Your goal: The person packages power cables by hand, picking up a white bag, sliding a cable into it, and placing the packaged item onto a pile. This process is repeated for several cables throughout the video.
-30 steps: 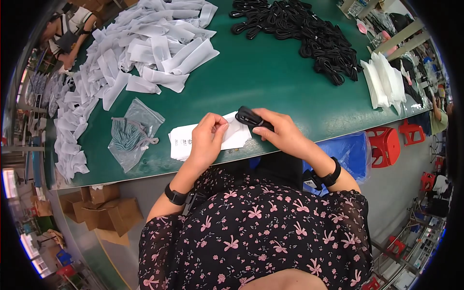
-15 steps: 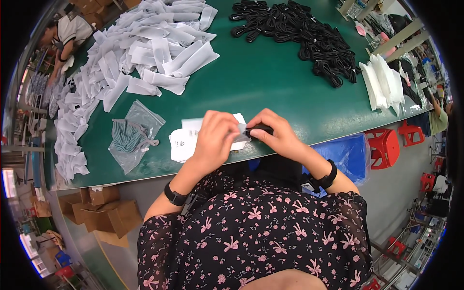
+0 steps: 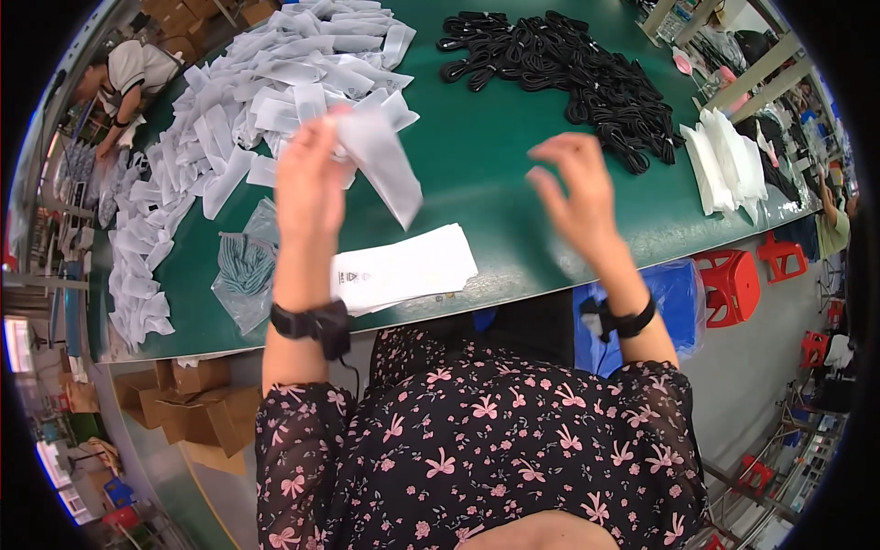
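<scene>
My left hand (image 3: 310, 174) is raised over the near edge of a heap of white sleeve bags (image 3: 266, 87), its fingers closed on the top end of one translucent white bag (image 3: 383, 170). That bag hangs slanting to the right; what lies inside cannot be made out. My right hand (image 3: 579, 188) is lifted over the table with fingers and thumb apart, holding nothing. Just beyond it lies a pile of bundled black cables (image 3: 587, 69). Between my arms, near the table's front edge, rests a stack of flat white printed bags (image 3: 403, 266).
A clear bag with grey-green cord (image 3: 246, 266) lies left of the stack on the green table (image 3: 477, 156). White packs (image 3: 724, 160) sit at the right edge. Below are a blue lined bin (image 3: 665, 298), red stools (image 3: 729, 289) and cardboard boxes (image 3: 206, 403). Another person (image 3: 137, 73) works far left.
My left hand has moved up and left with the white bag, away from the stack. The right hand has let go of the black cable end and moved up and right, opening.
</scene>
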{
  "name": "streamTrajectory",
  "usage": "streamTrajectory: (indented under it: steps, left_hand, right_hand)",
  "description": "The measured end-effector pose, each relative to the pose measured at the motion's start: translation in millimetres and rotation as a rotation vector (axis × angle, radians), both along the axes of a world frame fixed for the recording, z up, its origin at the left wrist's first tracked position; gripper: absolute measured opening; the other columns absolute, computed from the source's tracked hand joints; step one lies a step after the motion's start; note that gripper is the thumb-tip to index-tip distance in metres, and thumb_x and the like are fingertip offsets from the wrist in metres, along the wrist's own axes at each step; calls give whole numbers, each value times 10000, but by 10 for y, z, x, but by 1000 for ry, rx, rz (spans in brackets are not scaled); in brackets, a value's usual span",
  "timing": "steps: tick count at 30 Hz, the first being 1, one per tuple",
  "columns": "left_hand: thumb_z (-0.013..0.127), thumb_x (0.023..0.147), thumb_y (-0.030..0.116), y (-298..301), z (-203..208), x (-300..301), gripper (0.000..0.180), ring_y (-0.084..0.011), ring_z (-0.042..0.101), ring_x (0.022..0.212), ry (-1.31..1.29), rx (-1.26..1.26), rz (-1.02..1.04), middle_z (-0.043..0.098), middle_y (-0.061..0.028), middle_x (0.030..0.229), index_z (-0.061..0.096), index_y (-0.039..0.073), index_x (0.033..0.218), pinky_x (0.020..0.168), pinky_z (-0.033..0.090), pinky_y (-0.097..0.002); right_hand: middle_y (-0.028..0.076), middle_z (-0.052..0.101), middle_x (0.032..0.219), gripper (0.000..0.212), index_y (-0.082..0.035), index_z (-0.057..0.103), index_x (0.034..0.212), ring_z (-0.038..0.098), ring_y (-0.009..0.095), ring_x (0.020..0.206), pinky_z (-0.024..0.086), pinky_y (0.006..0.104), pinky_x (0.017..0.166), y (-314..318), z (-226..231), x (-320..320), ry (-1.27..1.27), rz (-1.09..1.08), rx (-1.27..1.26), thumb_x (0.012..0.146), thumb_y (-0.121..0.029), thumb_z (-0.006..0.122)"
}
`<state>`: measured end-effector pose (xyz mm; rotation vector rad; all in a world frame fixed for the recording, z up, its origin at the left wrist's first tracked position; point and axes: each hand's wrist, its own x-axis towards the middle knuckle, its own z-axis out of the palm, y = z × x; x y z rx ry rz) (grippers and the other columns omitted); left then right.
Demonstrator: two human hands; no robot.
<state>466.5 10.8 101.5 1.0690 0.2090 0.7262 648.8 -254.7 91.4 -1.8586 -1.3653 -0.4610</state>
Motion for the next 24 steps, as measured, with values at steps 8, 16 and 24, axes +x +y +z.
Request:
streamTrajectory:
  steps: [8,16,24]
  left_hand:
    - [714,801,43,-655,-257,-332,254,-245,598,950,544,989,16,616,-105,1032,641,4,1040,819,478,-340]
    - [710,779,1,-1091,-723,-395,156,-307,582,837,508,1256,20,574,-125,919,602,-4,891,734,488,-354]
    - [676,790,-41,-1130,-681,-428,129,-285,572,793,494,1089,76,561,-125,866,574,-19,865,712,480,-349]
  right_hand:
    - [159,571,1149,496,-109,500,1304,603,366,1014,512,449,822,-905,-753,1365,-120,-735,-541,853,-192,690]
    - [196,642,1081,361,-16,543,1281,651,341,838,523,390,731,-557,-739,504,361,-291,-277,954,-168,553]
    - [141,622,977,381,-38,557,1284,621,312,794,506,391,691,-253,-389,-540,349,274,-301,905,-64,587]
